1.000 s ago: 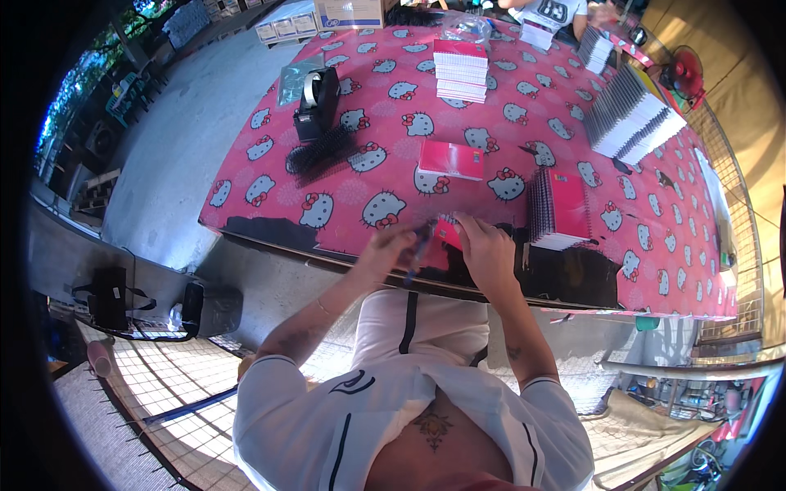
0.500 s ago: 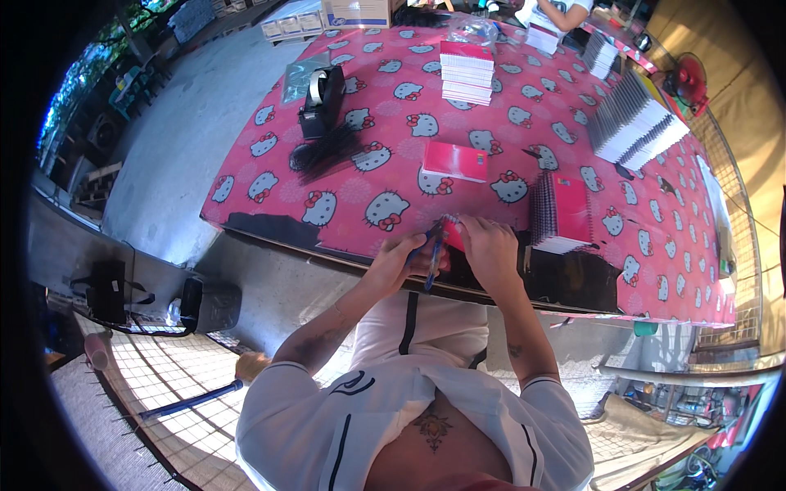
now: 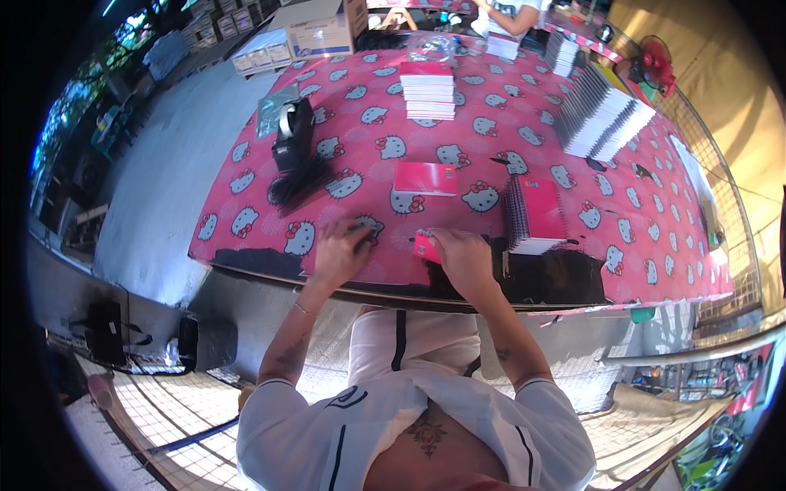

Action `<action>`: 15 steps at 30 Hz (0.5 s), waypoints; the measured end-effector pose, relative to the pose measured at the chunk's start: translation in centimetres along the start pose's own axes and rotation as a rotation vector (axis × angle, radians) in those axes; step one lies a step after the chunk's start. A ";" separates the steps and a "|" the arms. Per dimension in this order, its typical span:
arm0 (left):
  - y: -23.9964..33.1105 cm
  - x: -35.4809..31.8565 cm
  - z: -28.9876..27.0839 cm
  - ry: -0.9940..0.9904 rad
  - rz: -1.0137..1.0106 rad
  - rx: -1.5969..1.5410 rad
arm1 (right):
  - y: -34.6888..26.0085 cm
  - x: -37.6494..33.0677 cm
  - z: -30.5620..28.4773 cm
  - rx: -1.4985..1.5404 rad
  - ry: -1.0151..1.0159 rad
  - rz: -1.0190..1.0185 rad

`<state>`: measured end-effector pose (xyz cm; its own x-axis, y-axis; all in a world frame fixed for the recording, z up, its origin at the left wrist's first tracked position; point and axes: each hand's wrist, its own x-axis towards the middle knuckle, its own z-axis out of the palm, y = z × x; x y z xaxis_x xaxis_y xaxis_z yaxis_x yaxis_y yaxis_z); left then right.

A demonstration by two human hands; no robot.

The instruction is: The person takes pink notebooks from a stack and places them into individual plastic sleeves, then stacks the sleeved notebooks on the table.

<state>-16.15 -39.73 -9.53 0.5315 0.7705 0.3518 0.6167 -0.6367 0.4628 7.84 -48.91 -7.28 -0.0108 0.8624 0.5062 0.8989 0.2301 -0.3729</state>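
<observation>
My right hand [image 3: 464, 260] is closed on a small pink notebook [image 3: 425, 246] at the near table edge; the hand covers most of it. To the left, my left hand [image 3: 341, 250] is low over the tabletop with curled, slightly blurred fingers. Something dark shows at its fingertips, too unclear to name. Beyond the hands lies a flat pink notebook [image 3: 425, 178]. Right of my right hand stands a stack of spiral-bound pink notebooks [image 3: 540, 209]. A loose bundle of thin black strands [image 3: 301, 183] lies beyond my left hand, beside a black tape dispenser [image 3: 292, 141].
A pink cat-patterned cover [image 3: 483, 151] lies over the table, its near edge torn to black. Farther back are a notebook pile [image 3: 428, 94], tall spiral-bound stacks [image 3: 602, 114] and a cardboard box [image 3: 323, 31]. Another person's arm [image 3: 501, 18] is at the far side.
My left hand has moved left, away from the notebook where it held a blue-handled tool. The right hand still holds the notebook. The view has shifted slightly.
</observation>
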 end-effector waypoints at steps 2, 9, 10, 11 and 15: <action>-0.6 1.3 0.5 0.261 0.225 0.259 | -0.6 0.1 -0.1 0.074 -0.043 0.106; 8.4 5.4 2.6 -0.106 0.453 -0.077 | 2.3 -0.5 -9.0 -0.048 0.379 0.132; 9.5 6.6 1.7 -0.059 0.417 -0.246 | 4.2 -1.5 -10.8 -0.157 0.462 0.222; 10.2 7.7 1.3 -0.013 0.370 -0.414 | 6.0 -2.2 -12.3 -0.118 0.507 0.341; 17.7 12.3 4.2 -0.100 0.031 -1.411 | 14.0 -6.0 -12.1 0.304 0.365 0.644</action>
<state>3.74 -41.66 -0.40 0.6090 0.7137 0.3460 -0.4543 -0.0436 0.8898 25.81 -56.33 -6.20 0.6612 0.6777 0.3217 0.5201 -0.1051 -0.8476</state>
